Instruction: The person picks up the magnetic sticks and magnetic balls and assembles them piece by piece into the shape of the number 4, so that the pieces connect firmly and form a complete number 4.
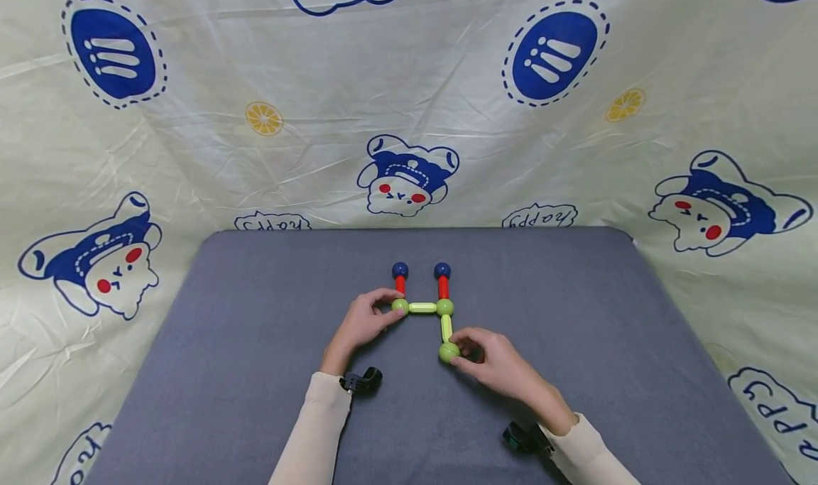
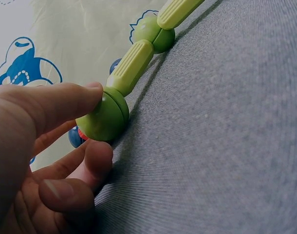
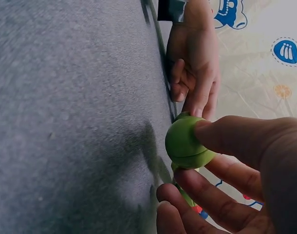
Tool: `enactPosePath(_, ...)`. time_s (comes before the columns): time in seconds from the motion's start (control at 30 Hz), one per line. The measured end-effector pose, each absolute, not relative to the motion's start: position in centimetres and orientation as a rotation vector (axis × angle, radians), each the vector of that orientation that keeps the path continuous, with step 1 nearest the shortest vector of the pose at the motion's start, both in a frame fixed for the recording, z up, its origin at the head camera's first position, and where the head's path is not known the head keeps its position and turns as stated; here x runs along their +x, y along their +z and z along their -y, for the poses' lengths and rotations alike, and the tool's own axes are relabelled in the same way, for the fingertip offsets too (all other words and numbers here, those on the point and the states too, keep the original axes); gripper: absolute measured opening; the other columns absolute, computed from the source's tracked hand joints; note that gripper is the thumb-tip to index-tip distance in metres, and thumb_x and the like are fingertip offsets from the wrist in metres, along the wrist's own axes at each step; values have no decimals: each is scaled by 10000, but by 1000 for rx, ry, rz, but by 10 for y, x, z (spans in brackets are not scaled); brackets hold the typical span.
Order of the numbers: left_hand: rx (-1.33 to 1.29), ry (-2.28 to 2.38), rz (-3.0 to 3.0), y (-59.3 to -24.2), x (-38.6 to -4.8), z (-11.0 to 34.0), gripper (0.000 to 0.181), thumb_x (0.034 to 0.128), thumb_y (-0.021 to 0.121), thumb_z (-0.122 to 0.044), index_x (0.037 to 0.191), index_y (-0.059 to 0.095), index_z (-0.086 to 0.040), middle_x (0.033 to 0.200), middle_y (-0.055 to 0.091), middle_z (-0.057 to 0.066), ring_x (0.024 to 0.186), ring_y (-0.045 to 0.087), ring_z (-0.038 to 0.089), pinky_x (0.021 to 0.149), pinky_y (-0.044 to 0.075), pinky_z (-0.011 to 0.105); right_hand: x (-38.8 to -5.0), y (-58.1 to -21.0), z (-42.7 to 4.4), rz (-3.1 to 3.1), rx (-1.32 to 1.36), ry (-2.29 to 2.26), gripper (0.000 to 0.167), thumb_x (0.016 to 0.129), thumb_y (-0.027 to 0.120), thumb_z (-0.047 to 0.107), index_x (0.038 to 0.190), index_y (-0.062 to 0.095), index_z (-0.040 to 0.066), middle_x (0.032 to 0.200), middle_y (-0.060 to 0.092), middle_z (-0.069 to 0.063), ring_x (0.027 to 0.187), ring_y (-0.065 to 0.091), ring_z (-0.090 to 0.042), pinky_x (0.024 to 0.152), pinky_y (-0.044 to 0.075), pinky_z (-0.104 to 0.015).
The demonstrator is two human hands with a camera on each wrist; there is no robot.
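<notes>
A figure of balls and rods lies on the grey table. Two dark blue balls (image 1: 442, 270) sit at its far side, each joined by a red rod (image 1: 444, 287) to a green ball. A light green rod (image 1: 422, 307) links those green balls, and a second one (image 1: 446, 327) runs toward the near green ball (image 1: 449, 352). My left hand (image 1: 367, 320) pinches the left green ball (image 2: 105, 117) between thumb and fingers. With thumb and fingertips my right hand (image 1: 498, 361) pinches the near green ball (image 3: 187, 144). The middle green ball (image 1: 444, 307) is untouched.
The grey cloth-covered table (image 1: 255, 371) extends around both hands. Behind and beside it hangs a pale printed sheet (image 1: 409, 66). Each wrist wears a black camera strap, one on the left (image 1: 361, 380), the other on the right (image 1: 527, 438).
</notes>
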State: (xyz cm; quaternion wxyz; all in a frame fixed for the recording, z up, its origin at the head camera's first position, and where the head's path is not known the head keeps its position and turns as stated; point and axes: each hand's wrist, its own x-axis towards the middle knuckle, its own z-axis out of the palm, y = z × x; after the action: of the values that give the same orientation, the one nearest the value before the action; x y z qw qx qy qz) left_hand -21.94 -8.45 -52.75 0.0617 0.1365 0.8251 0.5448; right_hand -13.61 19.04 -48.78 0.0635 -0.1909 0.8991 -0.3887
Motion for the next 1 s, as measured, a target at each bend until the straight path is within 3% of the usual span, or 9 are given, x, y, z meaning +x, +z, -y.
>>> enactPosePath(1.0, 400, 1661, -2480, -527, -219, 84, 296, 938, 778, -206, 1222, 732, -136, 1166, 730, 101, 559, 550, 91, 558, 495, 241, -137, -496, -193, -2748, -497, -1153, 169, 933, 770, 139, 1095, 721, 139, 996, 699, 27, 853, 633, -73, 665, 517, -236)
